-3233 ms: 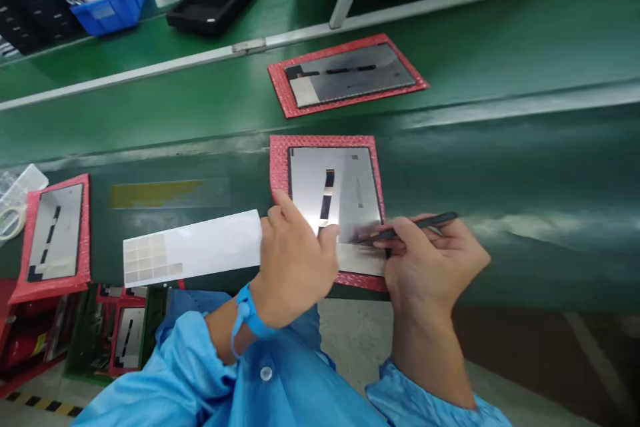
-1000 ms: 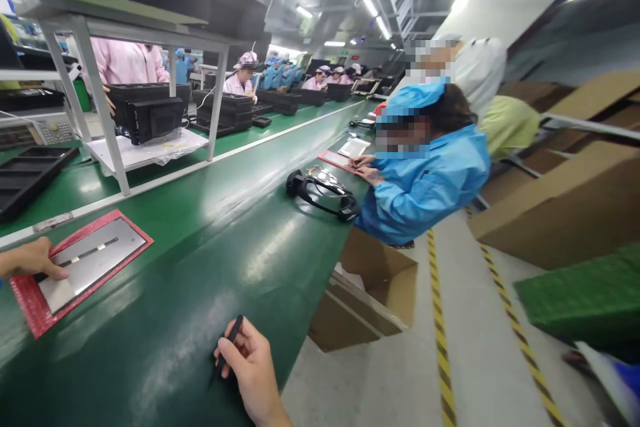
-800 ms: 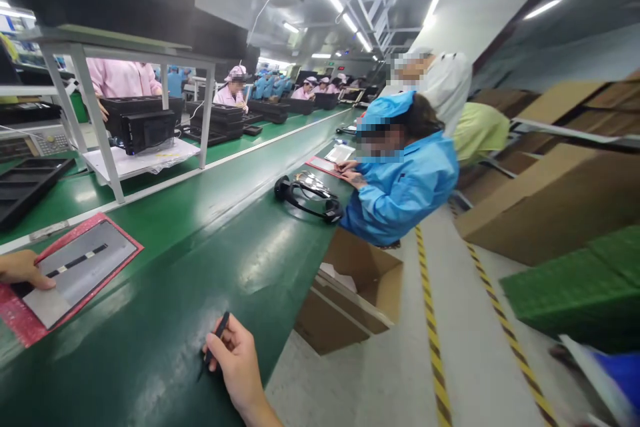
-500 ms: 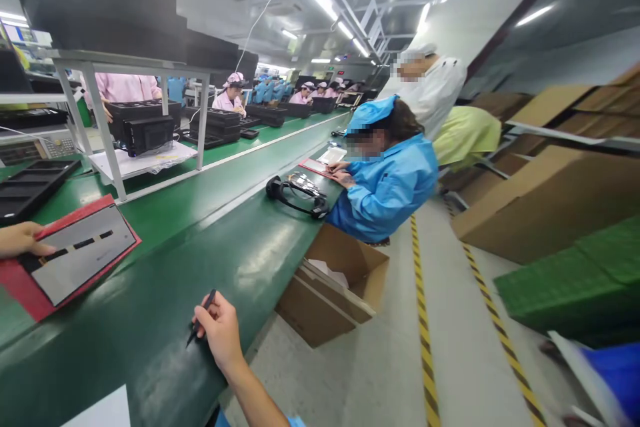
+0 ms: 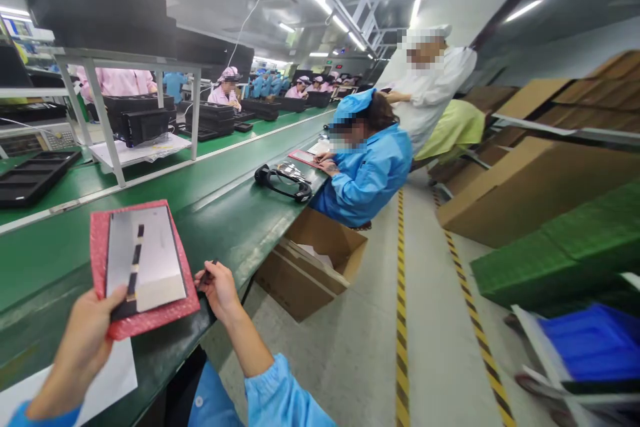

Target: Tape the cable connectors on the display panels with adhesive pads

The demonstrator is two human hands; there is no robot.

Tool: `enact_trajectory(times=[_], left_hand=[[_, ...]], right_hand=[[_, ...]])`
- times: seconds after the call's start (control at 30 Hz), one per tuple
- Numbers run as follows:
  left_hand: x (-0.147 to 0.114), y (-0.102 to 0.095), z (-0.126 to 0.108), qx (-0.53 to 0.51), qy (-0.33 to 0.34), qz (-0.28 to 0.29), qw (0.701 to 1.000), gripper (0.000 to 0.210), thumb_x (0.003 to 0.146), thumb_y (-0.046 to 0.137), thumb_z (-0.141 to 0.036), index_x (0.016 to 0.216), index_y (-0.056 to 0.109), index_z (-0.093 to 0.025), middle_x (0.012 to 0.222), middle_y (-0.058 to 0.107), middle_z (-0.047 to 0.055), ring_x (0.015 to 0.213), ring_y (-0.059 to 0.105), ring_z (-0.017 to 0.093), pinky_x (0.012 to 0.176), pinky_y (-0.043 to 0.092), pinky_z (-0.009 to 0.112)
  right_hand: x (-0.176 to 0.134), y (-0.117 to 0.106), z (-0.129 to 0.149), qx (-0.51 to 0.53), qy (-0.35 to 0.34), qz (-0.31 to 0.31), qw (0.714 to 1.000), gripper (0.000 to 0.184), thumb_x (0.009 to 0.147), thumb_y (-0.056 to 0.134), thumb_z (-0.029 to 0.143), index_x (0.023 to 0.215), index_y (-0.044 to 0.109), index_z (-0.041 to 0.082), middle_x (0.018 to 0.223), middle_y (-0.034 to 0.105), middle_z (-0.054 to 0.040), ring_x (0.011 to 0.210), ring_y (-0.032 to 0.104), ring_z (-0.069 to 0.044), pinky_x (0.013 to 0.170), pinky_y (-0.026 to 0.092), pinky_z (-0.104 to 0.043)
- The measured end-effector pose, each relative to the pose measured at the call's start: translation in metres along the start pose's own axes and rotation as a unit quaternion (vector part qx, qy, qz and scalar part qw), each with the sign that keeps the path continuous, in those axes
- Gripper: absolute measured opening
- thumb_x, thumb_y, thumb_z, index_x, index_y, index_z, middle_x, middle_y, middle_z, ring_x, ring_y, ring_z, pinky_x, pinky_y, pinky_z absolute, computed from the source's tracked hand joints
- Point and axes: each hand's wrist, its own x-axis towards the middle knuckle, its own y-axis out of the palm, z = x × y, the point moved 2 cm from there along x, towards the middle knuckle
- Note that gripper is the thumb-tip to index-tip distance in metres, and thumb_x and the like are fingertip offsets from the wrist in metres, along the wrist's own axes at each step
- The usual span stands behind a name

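A flat display panel [image 5: 155, 240] lies on a sheet of red bubble wrap [image 5: 97, 247]. Its grey back carries a dark strip with gold bands and a pale patch near the lower end. My left hand [image 5: 87, 327] is closed on the near edge of both, thumb on top, holding them tilted over the bench. Just right of the wrap, my right hand [image 5: 220, 287] is closed on a slim black tool [image 5: 204, 278], mostly hidden by the fingers; whether it is a pen or tweezers I cannot tell. White paper [image 5: 113, 373] lies under my left forearm.
The green bench [image 5: 225, 240] runs ahead, with a black headset-like device [image 5: 283, 183] on it. A co-worker in blue [image 5: 373, 167] sits beyond an open cardboard box [image 5: 305, 273]. Left stand a shelf [image 5: 107, 127] and a black tray [image 5: 35, 177]. Blue bin [image 5: 590, 340] at right.
My left hand has brought the panel and red wrap rightward, in front of me, and turned them more upright. My right hand still grips the black tool, now near the wrap's right edge.
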Motion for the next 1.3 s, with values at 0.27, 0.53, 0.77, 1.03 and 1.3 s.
enact_trajectory(times=[0.27,0.53,0.77,1.03,1.3], left_hand=[[0.002,-0.008,0.084,0.189,-0.02,0.148,0.97,0.008,0.088,0.069,-0.019,0.084,0.074,-0.016,0.078,0.079,0.008,0.084,0.08,0.029,0.085,0.066,0.042],[0.02,-0.02,0.069,0.539,0.223,0.044,0.811,0.026,0.099,0.06,-0.025,0.12,0.069,-0.014,0.124,0.07,0.023,0.128,0.062,0.044,0.113,0.045,0.062],[0.009,-0.024,0.1,0.63,0.284,0.048,0.721,0.024,0.105,0.06,-0.017,0.128,0.069,-0.014,0.137,0.066,0.013,0.132,0.059,0.03,0.113,0.049,0.051],[-0.055,-0.043,0.093,0.535,0.3,0.146,0.776,0.033,0.112,0.054,-0.026,0.139,0.069,-0.015,0.141,0.073,0.012,0.131,0.066,0.024,0.115,0.05,0.036],[-0.097,-0.088,0.092,0.372,0.247,0.197,0.873,0.031,0.112,0.059,-0.039,0.102,0.081,-0.019,0.095,0.083,0.003,0.088,0.076,0.017,0.079,0.054,0.026]], right_hand=[[-0.029,-0.019,0.018,-0.169,0.037,0.025,0.985,0.034,0.107,0.07,0.043,0.126,0.068,0.015,0.117,0.071,-0.0079,0.097,0.072,-0.019,0.085,0.065,-0.037],[-0.025,-0.019,0.034,-0.269,-0.02,-0.035,0.962,0.035,0.106,0.071,0.042,0.131,0.068,0.017,0.13,0.069,-0.0101,0.11,0.071,-0.023,0.095,0.065,-0.043],[-0.028,-0.022,0.022,-0.265,-0.015,0.016,0.964,0.03,0.106,0.069,0.039,0.091,0.067,0.013,0.082,0.07,-0.0022,0.069,0.066,-0.013,0.068,0.06,-0.028],[-0.11,-0.009,0.049,-0.238,-0.224,-0.027,0.945,0.029,0.09,0.082,0.046,0.083,0.076,0.019,0.074,0.07,0.0006,0.069,0.064,-0.015,0.065,0.054,-0.025],[-0.179,0.056,0.02,-0.177,-0.178,0.215,0.944,0.025,0.087,0.091,0.046,0.091,0.081,0.023,0.085,0.079,-0.0035,0.075,0.076,-0.018,0.066,0.062,-0.025]])
